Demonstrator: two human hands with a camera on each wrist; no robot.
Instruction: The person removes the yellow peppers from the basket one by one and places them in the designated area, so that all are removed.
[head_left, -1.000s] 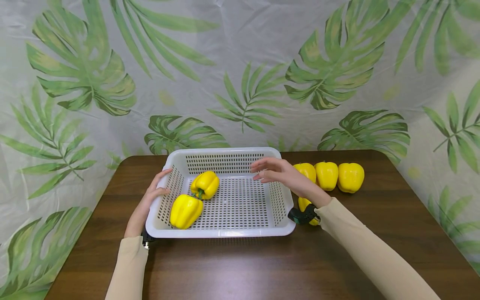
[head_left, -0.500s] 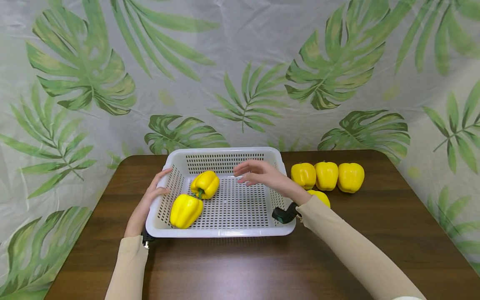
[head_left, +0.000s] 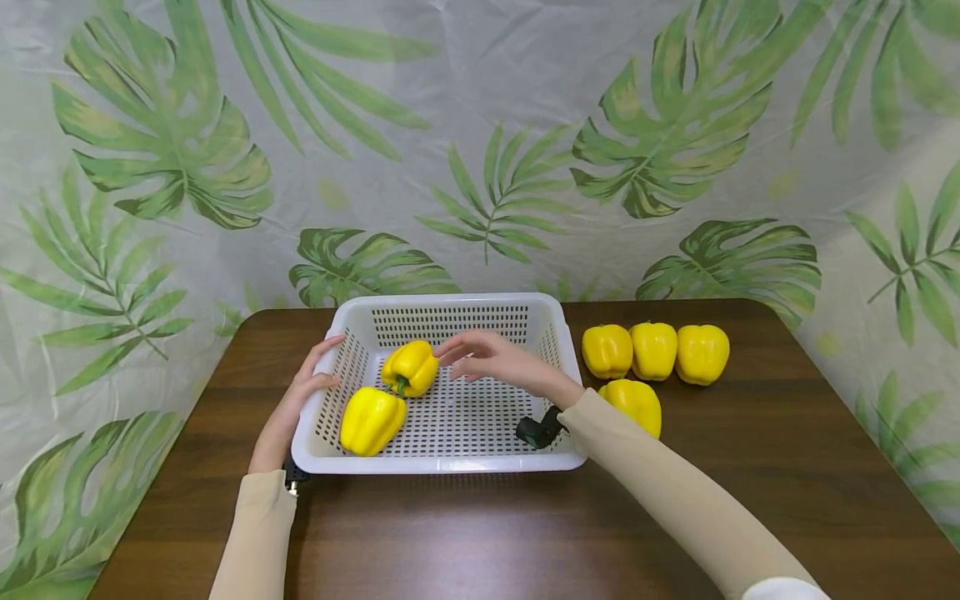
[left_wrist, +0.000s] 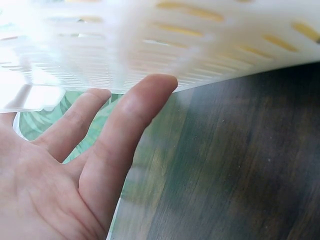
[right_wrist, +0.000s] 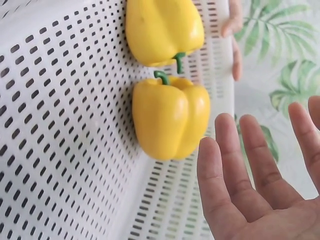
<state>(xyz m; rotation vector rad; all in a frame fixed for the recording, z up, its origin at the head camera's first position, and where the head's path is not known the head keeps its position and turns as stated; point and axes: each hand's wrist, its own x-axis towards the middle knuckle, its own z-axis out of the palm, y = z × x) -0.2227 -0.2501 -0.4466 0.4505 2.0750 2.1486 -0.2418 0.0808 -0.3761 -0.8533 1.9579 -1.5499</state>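
Note:
A white perforated basket stands on the brown table. Two yellow bell peppers lie in its left half: the rear pepper and the front pepper. My right hand hovers open over the basket, fingers spread, just right of the rear pepper and holding nothing. My left hand rests open against the basket's left wall, fingers straight along it.
Three yellow peppers stand in a row on the table to the right of the basket, and a fourth pepper lies in front of them. A leaf-printed cloth hangs behind the table.
My right hand has moved left across the basket, from its right rim toward the rear pepper. The left hand and both peppers in the basket have stayed put.

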